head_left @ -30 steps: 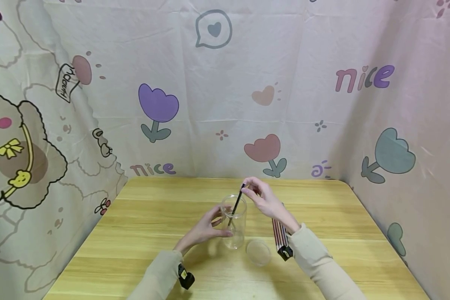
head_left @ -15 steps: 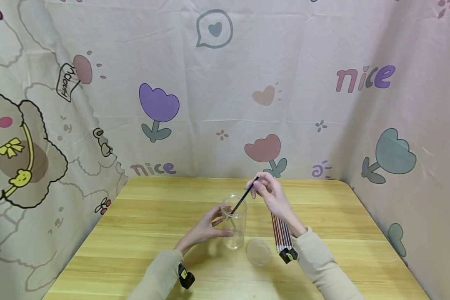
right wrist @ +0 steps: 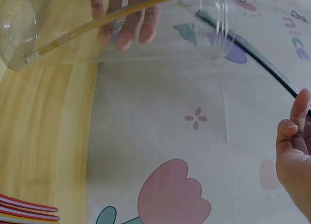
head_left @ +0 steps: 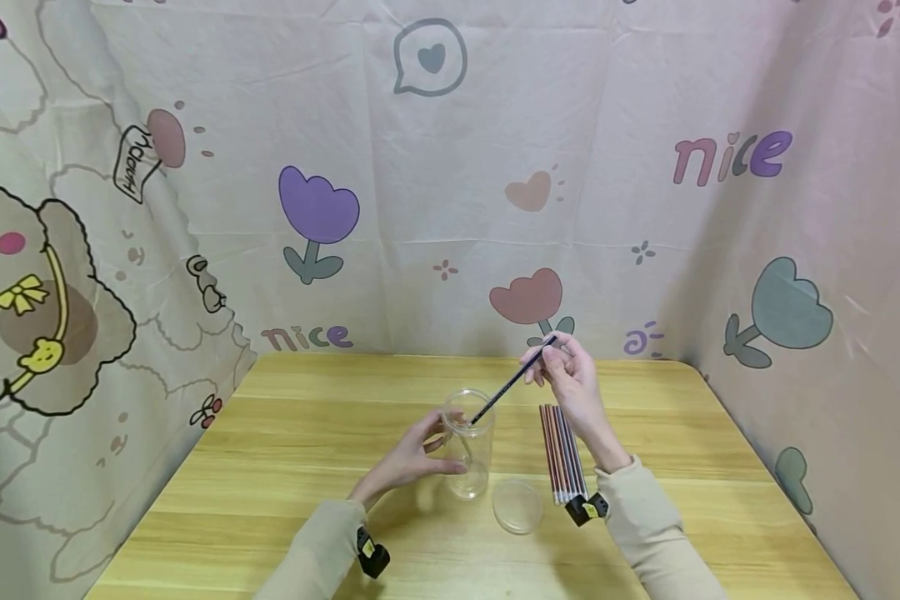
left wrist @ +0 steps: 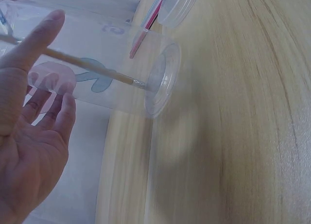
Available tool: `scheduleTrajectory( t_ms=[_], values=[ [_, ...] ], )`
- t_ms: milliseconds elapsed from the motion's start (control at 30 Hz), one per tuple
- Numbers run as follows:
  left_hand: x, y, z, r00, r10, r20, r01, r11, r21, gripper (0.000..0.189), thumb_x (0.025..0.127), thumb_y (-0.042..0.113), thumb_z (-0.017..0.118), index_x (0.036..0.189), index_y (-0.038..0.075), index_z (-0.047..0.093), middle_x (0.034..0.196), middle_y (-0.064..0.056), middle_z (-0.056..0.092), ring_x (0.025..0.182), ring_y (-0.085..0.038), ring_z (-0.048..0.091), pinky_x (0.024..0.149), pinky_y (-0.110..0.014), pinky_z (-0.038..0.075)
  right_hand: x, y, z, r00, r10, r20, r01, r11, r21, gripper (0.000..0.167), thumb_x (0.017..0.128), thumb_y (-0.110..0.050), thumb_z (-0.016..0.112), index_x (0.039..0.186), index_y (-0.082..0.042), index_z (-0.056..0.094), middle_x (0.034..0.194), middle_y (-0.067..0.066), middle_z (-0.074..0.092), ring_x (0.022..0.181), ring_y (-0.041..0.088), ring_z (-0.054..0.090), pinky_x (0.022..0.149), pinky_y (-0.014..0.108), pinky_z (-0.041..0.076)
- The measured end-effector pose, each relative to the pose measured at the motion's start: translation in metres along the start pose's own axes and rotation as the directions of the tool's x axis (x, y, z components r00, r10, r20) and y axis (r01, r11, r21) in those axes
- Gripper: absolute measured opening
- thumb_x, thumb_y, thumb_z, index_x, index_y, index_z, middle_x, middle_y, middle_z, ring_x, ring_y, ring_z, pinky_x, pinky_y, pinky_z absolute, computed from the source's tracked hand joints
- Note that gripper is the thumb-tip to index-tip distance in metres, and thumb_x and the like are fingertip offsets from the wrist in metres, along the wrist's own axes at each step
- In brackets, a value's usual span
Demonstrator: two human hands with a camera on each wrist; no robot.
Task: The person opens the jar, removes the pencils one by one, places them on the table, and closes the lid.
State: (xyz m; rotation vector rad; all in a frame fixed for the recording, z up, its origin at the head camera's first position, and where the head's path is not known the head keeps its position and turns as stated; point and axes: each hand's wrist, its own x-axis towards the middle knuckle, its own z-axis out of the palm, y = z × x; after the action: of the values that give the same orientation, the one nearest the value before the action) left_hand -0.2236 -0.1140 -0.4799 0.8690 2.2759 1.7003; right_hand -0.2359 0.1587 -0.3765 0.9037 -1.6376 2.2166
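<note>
My left hand (head_left: 412,454) holds a clear plastic jar (head_left: 478,475) upright on the table, thumb on the near side and fingers round the back. Inside the jar leans a yellow-brown pencil (right wrist: 97,22), its metal-banded end down at the jar's bottom. My right hand (head_left: 576,383) pinches a dark pencil (head_left: 513,381) near its upper end, up and right of the jar. That pencil slants down to the left, and its lower end lies just within the jar's mouth, as the right wrist view shows.
A clear round lid (head_left: 517,507) lies on the wooden table (head_left: 307,425) right of the jar. Beyond it several pencils (head_left: 561,454) lie side by side in a row. A patterned cloth (head_left: 420,208) hangs behind the table.
My right hand has moved right and slightly up, drawing the dark pencil from deeper in the jar to its mouth and tilting it flatter. The left hand and jar stay put.
</note>
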Motion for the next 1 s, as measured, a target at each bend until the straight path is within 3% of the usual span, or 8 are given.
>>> scheduleTrajectory(
  t_ms=[200, 600, 1000],
  values=[
    [-0.001, 0.001, 0.000, 1.000, 0.002, -0.001, -0.002, 1.000, 0.003, 0.079, 0.081, 0.015, 0.085, 0.147, 0.012, 0.043, 0.148, -0.016, 0.050, 0.139, -0.042, 0.047, 0.120, -0.056, 0.038, 0.000, -0.004, -0.009, 0.999, -0.009, -0.046, 0.015, 0.991, 0.130, 0.024, 0.103, 0.007, 0.042, 0.113, -0.007, 0.058, 0.096, 0.000, 0.074, 0.073, 0.008, 0.067, 0.062, 0.014, 0.052],
    [-0.001, 0.001, 0.001, 1.000, 0.004, -0.007, -0.003, 1.000, 0.007, 0.078, 0.080, 0.015, 0.085, 0.147, 0.012, 0.044, 0.148, -0.017, 0.051, 0.139, -0.042, 0.047, 0.120, -0.057, 0.038, -0.002, -0.009, -0.035, 0.998, 0.004, -0.069, 0.016, 0.961, 0.277, 0.035, 0.098, 0.017, 0.043, 0.112, 0.000, 0.070, 0.098, 0.007, 0.077, 0.076, 0.011, 0.067, 0.069, 0.016, 0.058],
    [0.000, 0.000, 0.000, 1.000, 0.012, -0.004, -0.012, 1.000, 0.012, 0.077, 0.081, 0.015, 0.085, 0.147, 0.012, 0.044, 0.147, -0.017, 0.051, 0.139, -0.043, 0.047, 0.120, -0.058, 0.038, -0.006, -0.012, -0.055, 0.980, 0.036, -0.194, 0.028, 0.948, 0.318, 0.028, 0.099, 0.012, 0.046, 0.108, 0.002, 0.071, 0.093, 0.010, 0.077, 0.072, 0.013, 0.067, 0.064, 0.018, 0.059]
  ],
)
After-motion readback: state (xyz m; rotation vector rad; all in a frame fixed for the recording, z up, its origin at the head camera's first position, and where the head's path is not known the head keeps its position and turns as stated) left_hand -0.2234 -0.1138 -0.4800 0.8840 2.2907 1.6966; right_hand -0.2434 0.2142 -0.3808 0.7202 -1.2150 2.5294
